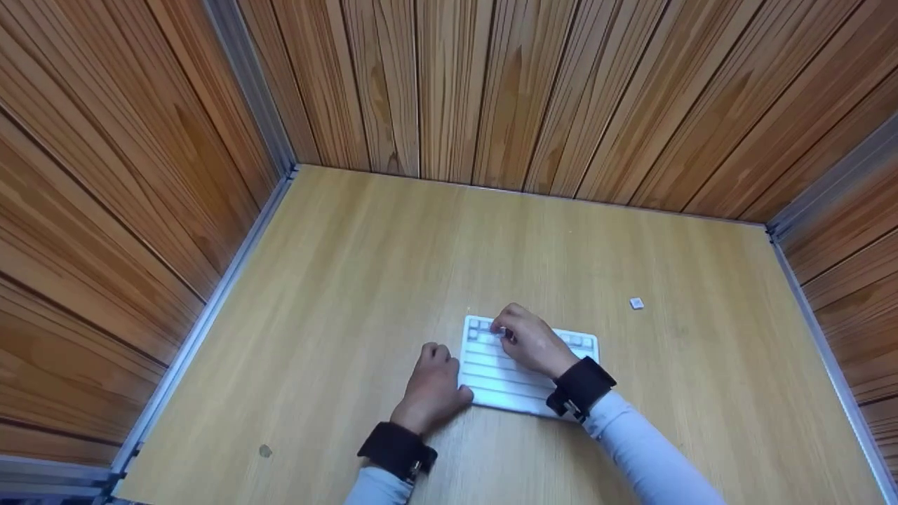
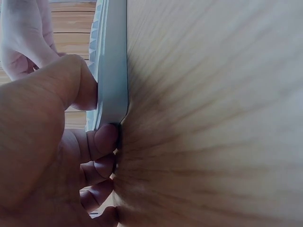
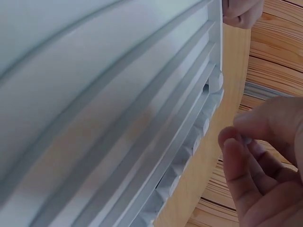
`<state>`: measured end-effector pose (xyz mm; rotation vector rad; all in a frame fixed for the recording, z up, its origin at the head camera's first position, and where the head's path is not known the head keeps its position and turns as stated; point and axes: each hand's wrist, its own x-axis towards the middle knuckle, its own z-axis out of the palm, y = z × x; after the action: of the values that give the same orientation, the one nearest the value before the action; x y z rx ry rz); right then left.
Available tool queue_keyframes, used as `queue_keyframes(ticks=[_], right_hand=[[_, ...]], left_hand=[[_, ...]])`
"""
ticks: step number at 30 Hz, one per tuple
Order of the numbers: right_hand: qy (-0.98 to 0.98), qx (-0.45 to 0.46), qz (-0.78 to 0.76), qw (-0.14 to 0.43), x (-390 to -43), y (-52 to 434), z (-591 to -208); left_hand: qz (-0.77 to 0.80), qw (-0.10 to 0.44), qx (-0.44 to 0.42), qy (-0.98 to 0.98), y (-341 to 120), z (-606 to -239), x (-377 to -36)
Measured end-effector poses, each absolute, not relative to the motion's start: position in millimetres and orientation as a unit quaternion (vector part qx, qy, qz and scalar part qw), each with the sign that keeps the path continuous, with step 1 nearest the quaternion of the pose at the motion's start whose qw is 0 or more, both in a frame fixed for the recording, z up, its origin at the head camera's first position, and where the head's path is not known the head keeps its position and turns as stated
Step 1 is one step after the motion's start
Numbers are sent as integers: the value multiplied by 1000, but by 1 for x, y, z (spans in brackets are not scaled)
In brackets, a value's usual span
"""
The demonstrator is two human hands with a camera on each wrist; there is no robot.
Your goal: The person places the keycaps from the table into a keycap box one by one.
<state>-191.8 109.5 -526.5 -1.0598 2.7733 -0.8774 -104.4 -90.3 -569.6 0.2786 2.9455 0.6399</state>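
A white keycap tray (image 1: 501,382) with long ridged rows lies on the table, and pale keycaps (image 1: 581,342) sit along its far row. My left hand (image 1: 433,386) holds the tray's near left corner, thumb at the front edge and curled fingers along the left side. Over the far row, my right hand (image 1: 534,342) has its thumb and fingertips pinched together. Between them, in the right wrist view, shows a sliver of a small pale keycap (image 3: 246,140), mostly hidden by the fingers. That hand covers part of the far row in the head view.
A single white keycap (image 1: 636,303) lies on the table (image 1: 351,280) to the right of the tray. A small dark spot (image 1: 265,451) marks the table at front left. Wood-panelled walls (image 1: 449,91) with metal edging enclose the back and sides.
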Motion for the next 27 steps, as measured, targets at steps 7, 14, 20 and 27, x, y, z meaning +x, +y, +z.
queue_keyframes(ticks=[7,14,20,27], right_hand=[[908,-339,-244,26,-192,98,-528],[912,-334,-235,36,-194,89,-530],[912,-334,-236,35,-196,85,-532],[914,-330,-233,20,-195,82,-537]], left_hand=[[209,50,94,972,-90,-569,-104],[212,57,91,971,-91,-569,-104],[213,68,87,971,-90,-569,-105],[209,69,86,972,-89,-570,-106]])
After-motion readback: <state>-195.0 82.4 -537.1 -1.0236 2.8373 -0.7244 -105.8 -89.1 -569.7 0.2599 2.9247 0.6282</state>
